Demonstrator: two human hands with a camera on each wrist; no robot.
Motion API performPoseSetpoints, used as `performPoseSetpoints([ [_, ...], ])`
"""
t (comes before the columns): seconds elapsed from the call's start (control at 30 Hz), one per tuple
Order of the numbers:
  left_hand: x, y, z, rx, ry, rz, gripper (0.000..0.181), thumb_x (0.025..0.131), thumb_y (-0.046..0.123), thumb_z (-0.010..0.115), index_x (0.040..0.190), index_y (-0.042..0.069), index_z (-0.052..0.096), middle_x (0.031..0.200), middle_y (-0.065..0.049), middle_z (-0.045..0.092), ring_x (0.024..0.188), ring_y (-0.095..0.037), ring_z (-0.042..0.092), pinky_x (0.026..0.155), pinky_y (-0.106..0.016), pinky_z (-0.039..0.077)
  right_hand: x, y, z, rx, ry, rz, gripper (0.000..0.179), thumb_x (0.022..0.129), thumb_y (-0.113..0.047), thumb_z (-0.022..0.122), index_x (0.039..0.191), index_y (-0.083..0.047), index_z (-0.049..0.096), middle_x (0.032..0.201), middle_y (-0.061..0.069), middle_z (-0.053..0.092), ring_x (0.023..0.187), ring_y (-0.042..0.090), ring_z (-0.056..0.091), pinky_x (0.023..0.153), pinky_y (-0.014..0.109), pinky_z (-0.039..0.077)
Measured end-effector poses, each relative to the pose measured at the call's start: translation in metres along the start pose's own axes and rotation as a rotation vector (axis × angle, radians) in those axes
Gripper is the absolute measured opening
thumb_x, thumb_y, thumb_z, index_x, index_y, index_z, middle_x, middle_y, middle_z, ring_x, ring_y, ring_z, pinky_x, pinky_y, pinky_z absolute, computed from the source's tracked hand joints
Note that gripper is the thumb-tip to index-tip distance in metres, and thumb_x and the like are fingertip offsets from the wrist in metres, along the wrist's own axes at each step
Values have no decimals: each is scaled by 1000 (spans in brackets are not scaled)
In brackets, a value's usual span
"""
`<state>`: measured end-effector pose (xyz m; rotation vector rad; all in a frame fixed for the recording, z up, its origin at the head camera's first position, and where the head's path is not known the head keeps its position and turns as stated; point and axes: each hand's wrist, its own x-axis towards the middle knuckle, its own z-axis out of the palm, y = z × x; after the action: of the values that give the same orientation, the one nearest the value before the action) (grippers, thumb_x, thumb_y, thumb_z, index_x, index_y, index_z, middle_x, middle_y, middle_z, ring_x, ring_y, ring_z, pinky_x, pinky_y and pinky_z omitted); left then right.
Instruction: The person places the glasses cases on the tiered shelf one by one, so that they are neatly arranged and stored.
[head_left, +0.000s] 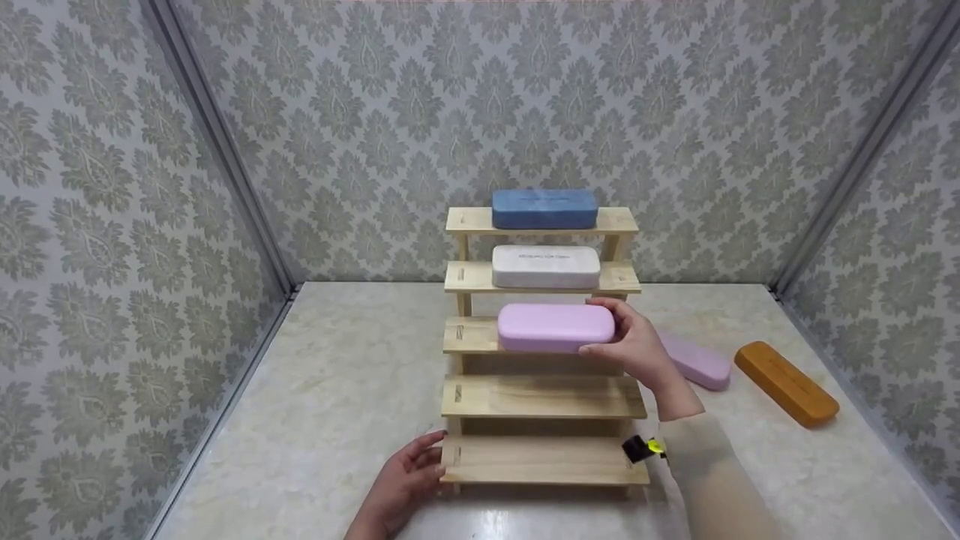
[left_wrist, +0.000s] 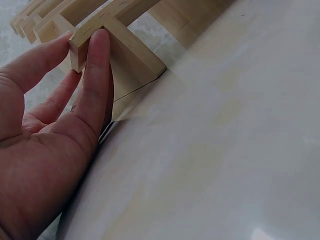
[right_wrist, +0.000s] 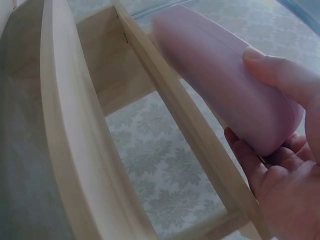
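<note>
My right hand (head_left: 639, 352) grips a pink glasses case (head_left: 555, 327) by its right end, thumb in front and fingers behind. The case is level at the middle shelf of a stepped wooden display stand (head_left: 547, 397). In the right wrist view the thumb lies on one side of the pink case (right_wrist: 225, 80), with the fingers curled round its end. My left hand (head_left: 405, 474) is at the left end of the lowest shelf. Up close in the left wrist view, thumb and fingers pinch the corner of that wooden shelf (left_wrist: 90, 37).
A blue case (head_left: 544, 210) sits on the top shelf, a white case (head_left: 546, 267) on the second. Right of the stand, a second pink case (head_left: 697, 361), partly behind my right arm, and an orange case (head_left: 786, 384) lie on the table (head_left: 322, 420). Patterned walls enclose three sides.
</note>
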<state>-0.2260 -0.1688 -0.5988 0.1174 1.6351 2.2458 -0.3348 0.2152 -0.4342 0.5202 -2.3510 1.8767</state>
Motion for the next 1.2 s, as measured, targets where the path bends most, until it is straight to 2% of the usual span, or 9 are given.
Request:
performPoseSetpoints([
  [0.17,0,-1,0,-4,12,-14,70,96,8,69,157,0,36,132,-10,66,114,-19,68,91,-34,59,6,-2,8,-7,-25,5,77,76,-2,88,143,-1,53,141,21,56,114,11,58,94,15,49],
  [0.3,-1,-2,0,-4,7,-6,69,96,6,68,156,-2,35,130,-8,66,113,-18,68,89,-34,60,9,-1,10,-37,-37,18,78,75,-2,90,143,-2,53,142,20,56,115,15,57,93,15,49],
  [0.53,-1,-2,0,-7,-4,7,70,97,6,66,156,-5,32,127,-7,66,111,-19,68,87,-35,60,12,-3,5,-97,-93,14,79,75,-6,90,144,-1,53,142,22,58,116,19,58,92,16,49],
  [0.9,0,-1,0,-1,2,-1,69,97,7,67,156,-3,34,129,-8,66,111,-19,68,87,-34,60,18,-2,-3,-183,-167,16,80,78,-8,89,147,3,50,147,26,54,128,34,56,94,14,47],
  [1.2,-1,1,1,-6,10,-7,68,96,6,67,156,-3,35,126,-5,67,109,-17,68,86,-32,60,20,-3,-5,-219,-202,31,83,81,-11,88,151,2,45,152,25,51,134,36,53,97,17,45],
])
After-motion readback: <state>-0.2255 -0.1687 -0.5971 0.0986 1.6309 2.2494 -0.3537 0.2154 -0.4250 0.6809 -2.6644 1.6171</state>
